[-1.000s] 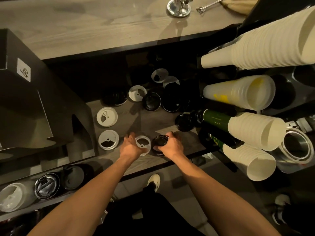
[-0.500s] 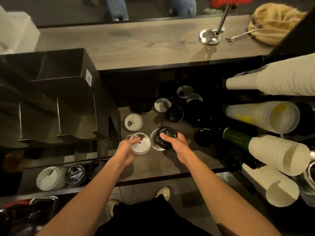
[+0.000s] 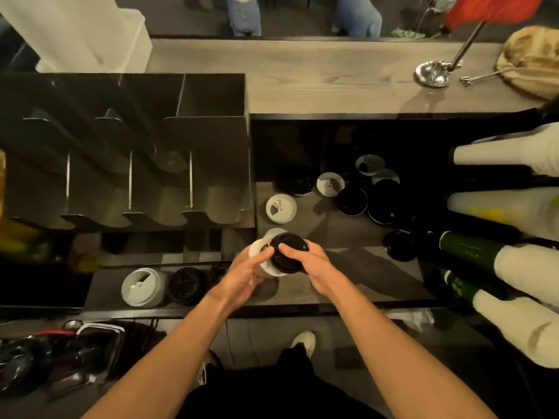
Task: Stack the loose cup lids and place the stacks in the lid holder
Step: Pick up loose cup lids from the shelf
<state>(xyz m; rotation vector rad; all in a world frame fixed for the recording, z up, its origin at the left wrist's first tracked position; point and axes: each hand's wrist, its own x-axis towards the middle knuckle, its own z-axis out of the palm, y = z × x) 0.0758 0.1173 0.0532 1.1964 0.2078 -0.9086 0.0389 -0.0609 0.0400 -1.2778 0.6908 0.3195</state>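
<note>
- Both hands have come up off the counter since a second ago, when each lay on a lid down on the wood; now they meet in front of us with the lids lifted clear.
- Our left hand (image 3: 242, 275) has its fingers curled round the white lids (image 3: 256, 245); we cannot tell how many are nested there.
- Our right hand (image 3: 316, 267) grips a black lid (image 3: 287, 239) by its rim, fingers curled over the top; it sits against the white lids, overlapping them.
- We judge the task to be at an early stage; the step in hand is gathering a first small stack.
- The lid holder (image 3: 208, 140) stands beyond and to the left of our left hand; its front slots look bare, though the back of each is too dark to judge.
- Much is left; a loose white lid (image 3: 280, 208) lies just beyond our hands, more white lids and loose black lids (image 3: 351, 200) lie farther out, and one dark lid (image 3: 399, 245) sits right of our right hand.
- Below and left of our left hand, a white lid stack (image 3: 142, 287) and a black lid stack (image 3: 186, 285) lie on their sides on a low shelf; whether that belongs to the holder we cannot tell.
- The counter (image 3: 348, 276) is dark wood grain in dim light; paper cup stacks (image 3: 529, 267) jut in from the right; beyond the hands runs a paler bar top (image 3: 317, 77) bearing a chrome base (image 3: 432, 73).
</note>
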